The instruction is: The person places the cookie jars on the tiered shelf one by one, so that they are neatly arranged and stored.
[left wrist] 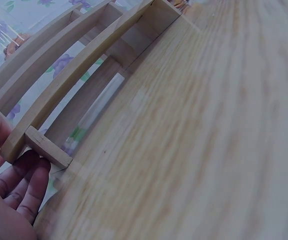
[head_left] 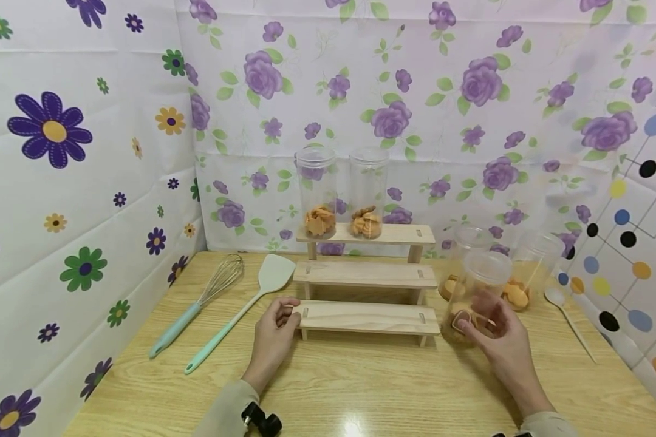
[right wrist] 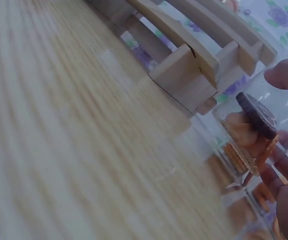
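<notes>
Clear jar of biscuits (head_left: 468, 291), held in the right hand (head_left: 505, 346) between thumb and fingers, presumably light, stiff-walled, slippery and best grasped round its lower body; the left hand (head_left: 274, 328) grips the wooden rack (head_left: 366, 317) at its lowest step.

The left sleeve (head_left: 226, 411) is showing plain, pale beige cloth, its cuff ending short of the bare left hand (head_left: 276, 325). A black fitting (head_left: 261, 420) with rounded, knob-like ends is sitting at this cuff, a small bright spot glinting on its side. The right sleeve (head_left: 549, 425) is presenting the same pale cloth below the bare right hand (head_left: 503, 340); beside it, a black part (head_left: 514, 434) is barely showing, the frame's lower edge cutting off its shape.
</notes>
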Demonstrator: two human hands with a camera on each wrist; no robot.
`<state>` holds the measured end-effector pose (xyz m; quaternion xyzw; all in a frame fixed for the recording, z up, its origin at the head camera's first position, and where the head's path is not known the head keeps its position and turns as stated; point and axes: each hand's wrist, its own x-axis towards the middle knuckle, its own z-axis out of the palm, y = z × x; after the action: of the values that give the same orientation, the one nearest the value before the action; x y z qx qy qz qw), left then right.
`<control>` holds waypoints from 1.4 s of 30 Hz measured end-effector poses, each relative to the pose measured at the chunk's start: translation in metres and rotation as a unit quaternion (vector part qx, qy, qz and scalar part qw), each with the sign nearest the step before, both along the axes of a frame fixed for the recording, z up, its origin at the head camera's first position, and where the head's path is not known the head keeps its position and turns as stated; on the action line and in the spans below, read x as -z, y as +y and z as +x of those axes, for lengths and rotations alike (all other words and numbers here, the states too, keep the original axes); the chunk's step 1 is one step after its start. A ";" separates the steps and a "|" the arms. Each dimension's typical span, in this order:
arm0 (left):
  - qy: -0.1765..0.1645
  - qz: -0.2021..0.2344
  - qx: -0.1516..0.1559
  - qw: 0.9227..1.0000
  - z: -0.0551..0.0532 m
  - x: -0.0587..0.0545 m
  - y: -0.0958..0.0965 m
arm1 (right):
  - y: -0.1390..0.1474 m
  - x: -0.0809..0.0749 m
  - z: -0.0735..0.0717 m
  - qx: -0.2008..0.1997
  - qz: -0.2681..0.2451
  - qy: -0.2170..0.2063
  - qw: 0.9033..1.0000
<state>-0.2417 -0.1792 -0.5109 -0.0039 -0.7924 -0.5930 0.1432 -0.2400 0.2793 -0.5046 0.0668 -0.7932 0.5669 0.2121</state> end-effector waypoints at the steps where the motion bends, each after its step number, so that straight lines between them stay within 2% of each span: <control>1: -0.001 0.000 0.000 1.000 0.000 0.000 0.000 | -0.001 -0.002 0.001 0.001 -0.003 0.000 1.000; 6: -0.001 0.000 0.000 1.000 0.001 0.000 -0.001 | -0.007 -0.016 0.003 -0.001 -0.020 0.006 1.000; 16: 0.008 0.012 -0.001 1.000 0.001 -0.003 0.000 | -0.010 -0.040 0.002 0.002 -0.016 0.050 0.999; 29: 0.009 0.005 -0.005 1.000 -0.001 -0.001 0.001 | -0.008 -0.081 -0.016 -0.006 0.006 0.079 0.997; 33: 0.007 0.004 -0.004 1.000 0.000 -0.001 0.001 | -0.009 -0.093 -0.021 0.001 0.016 0.079 0.997; 42: 0.006 0.008 -0.004 1.000 0.001 -0.003 0.000 | -0.023 -0.127 -0.037 -0.020 0.020 0.076 0.997</control>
<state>-0.2410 -0.1789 -0.5082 -0.0035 -0.7864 -0.5991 0.1502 -0.2767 0.2566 -0.3777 0.1299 -0.7844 0.5482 0.2594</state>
